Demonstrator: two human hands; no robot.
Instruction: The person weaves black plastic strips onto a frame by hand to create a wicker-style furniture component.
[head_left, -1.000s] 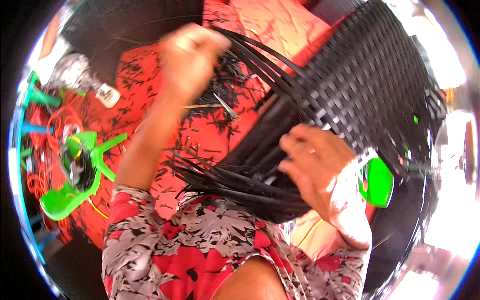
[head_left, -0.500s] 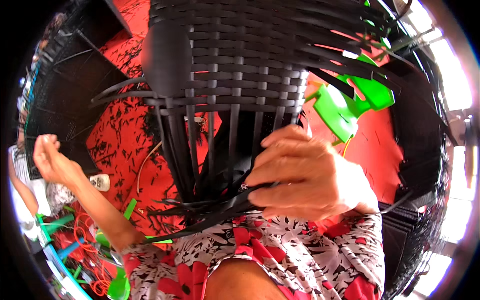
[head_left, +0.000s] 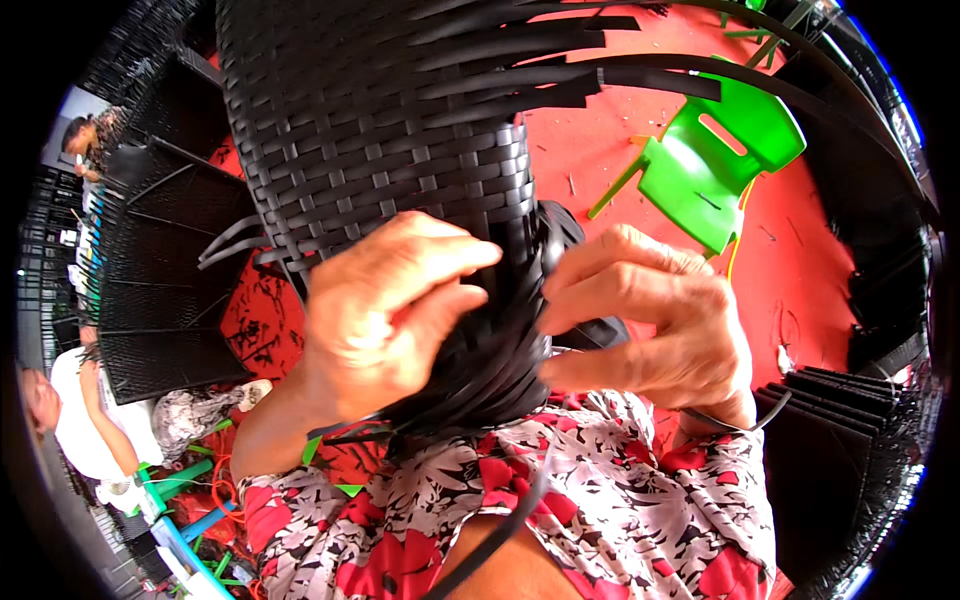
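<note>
Extending behind the work, the red floor (head_left: 810, 270) bears dark scraps at the left. Next in size, the garment (head_left: 620, 500), floral in grey-white, red and black, spans the lap. The weave (head_left: 370, 140), a black interlaced sheet, occupies the upper middle, beyond the hands, its lower edge just past them. Dark panels (head_left: 160, 290) flank it on the left. A green chair (head_left: 690, 190) rests on the floor at the upper right. A co-worker (head_left: 90, 410) in white appears at the left rim. The right hand (head_left: 650, 310) is released, its fingers and thumb parted and pointing left. The left hand (head_left: 380, 310), slightly blurred, is likewise released, forefinger and thumb parted and pointing right. Between the two hands, a bunch (head_left: 480, 385) of black strips gathers below the weave, over the lap. Loose ends (head_left: 620, 75) project rightward from the weave toward the chair. Smallest, a single dark strip (head_left: 490, 545) slants across the lap to the lower edge.
</note>
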